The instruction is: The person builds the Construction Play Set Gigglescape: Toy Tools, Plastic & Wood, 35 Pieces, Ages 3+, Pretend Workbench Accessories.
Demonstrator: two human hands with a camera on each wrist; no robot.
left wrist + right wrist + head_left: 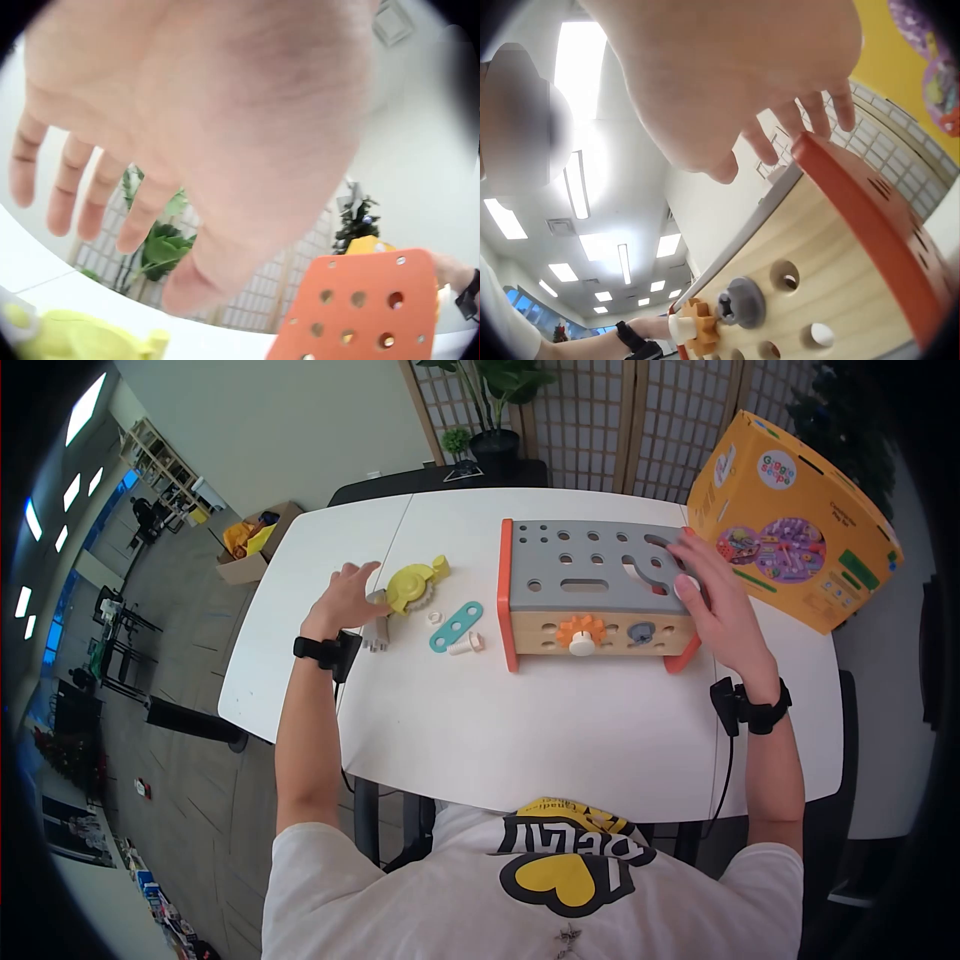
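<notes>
My left hand (pixel 345 600) hovers at the left of the table with fingers spread and nothing in its grasp. Right beside it lie a grey toy piece (pixel 375 635), partly hidden by the hand, and a yellow toy circular saw (pixel 408 588). My right hand (pixel 722 605) is at the right end of a toy workbench (pixel 545 570), its fingers stretched over the grey top's edge. On the bench's wooden front sit an orange gear (pixel 571 625) with a white knob and a grey knob (pixel 742 301). The bench's orange side panel (pixel 360 279) shows in the left wrist view.
Between left hand and bench lie a teal strip with holes (pixel 464 618), a cream bolt (pixel 462 647) and a small cream nut (pixel 435 618). A large yellow box (pixel 800 510) stands at the back right of the white table (pixel 530 730). Potted plants stand behind the table.
</notes>
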